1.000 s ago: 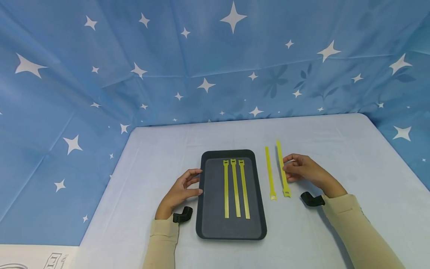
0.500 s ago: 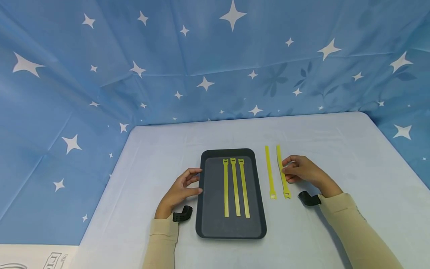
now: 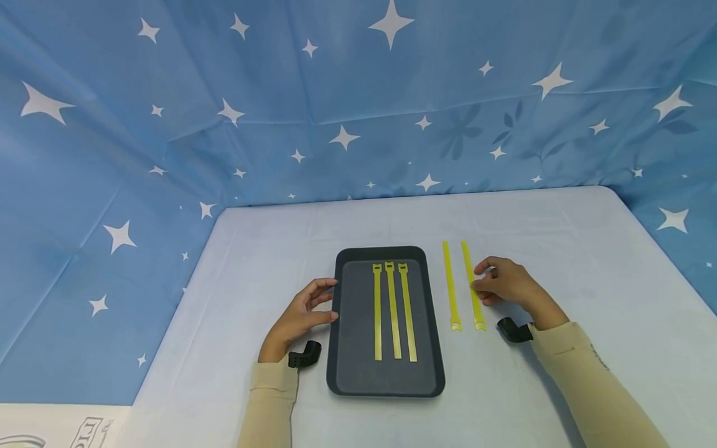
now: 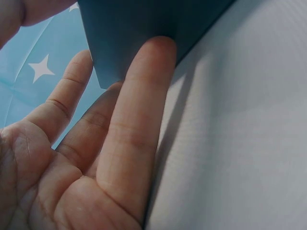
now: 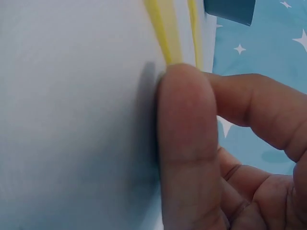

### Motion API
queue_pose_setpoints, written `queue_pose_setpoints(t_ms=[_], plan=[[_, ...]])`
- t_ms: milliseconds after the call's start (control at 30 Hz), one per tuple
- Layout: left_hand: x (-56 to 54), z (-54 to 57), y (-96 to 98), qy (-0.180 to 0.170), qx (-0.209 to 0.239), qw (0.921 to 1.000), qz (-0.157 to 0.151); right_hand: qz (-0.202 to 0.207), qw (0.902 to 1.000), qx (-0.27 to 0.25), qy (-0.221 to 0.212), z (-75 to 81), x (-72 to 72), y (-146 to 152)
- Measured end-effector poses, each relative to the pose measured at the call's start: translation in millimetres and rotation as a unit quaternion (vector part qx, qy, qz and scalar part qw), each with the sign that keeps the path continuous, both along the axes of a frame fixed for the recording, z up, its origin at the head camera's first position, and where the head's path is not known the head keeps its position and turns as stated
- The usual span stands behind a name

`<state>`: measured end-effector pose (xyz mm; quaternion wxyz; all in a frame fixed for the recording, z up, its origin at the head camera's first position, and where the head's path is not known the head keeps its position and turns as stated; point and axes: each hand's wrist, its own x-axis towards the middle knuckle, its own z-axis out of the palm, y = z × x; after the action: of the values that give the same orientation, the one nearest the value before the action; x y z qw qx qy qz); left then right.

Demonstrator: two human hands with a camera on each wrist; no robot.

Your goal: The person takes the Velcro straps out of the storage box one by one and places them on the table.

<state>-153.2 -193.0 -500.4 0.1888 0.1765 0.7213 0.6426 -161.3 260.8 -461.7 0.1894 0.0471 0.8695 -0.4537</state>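
outer yellow strap (image 3: 467, 261), lifted earlier, now lies flat on the table (image 3: 549, 230), right of the tray (image 3: 386, 392); placement appears nearly complete. right hand (image 3: 506, 283): touching strap, grip indeterminable. left hand (image 3: 302, 315): relaxed against tray.

At lower centre-left, a plain beige left sleeve (image 3: 266, 410) is worn up to the wrist; at lower right, a matching right sleeve (image 3: 596, 386) is marked by a line of small dark flecks. Both are ended in broad, creased cuffs. Beside the left hand (image 3: 299, 317) and right hand (image 3: 506, 283), small, bent black wrist devices (image 3: 305, 355) are worn.
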Motion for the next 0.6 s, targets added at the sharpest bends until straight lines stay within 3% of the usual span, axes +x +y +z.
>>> queue_pose_setpoints(t_ms=[233,600], plan=[[-0.2,0.2,-0.3,0.005,-0.001,1.0,-0.004,0.006,0.9994,0.019,0.029,3.2,0.9,6.2],[-0.5,-0.3,-0.3,0.001,-0.001,1.0,-0.001,0.034,0.9899,-0.034,0.134,6.4,0.1,5.7]])
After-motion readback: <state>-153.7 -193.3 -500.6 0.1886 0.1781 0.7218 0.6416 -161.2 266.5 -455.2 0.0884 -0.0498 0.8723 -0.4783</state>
